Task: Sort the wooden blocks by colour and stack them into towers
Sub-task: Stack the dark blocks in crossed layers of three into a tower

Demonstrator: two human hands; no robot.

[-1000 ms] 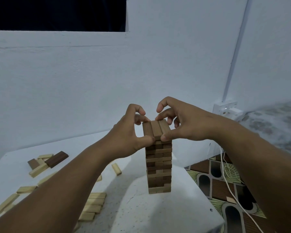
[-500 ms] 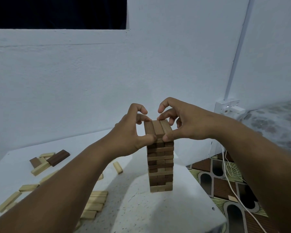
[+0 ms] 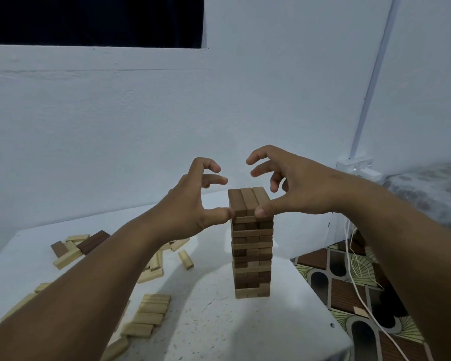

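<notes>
Tall tower of brown wooden blocks (image 3: 252, 246) is standing upright on the white table (image 3: 219, 321). Left hand (image 3: 193, 204) and right hand (image 3: 294, 188) are hovering spread-fingered, gripping nothing, thumbs touching the top layer's near ends.

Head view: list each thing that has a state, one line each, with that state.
Tower: upright on the table, top layer of three brown blocks.
Left hand: fingers spread, thumb tip at the top layer's near left corner.
Right hand: fingers lifted, thumb tip on the top layer's near end.
Pale blocks: lying loose.
Dark block: lying flat.
</notes>
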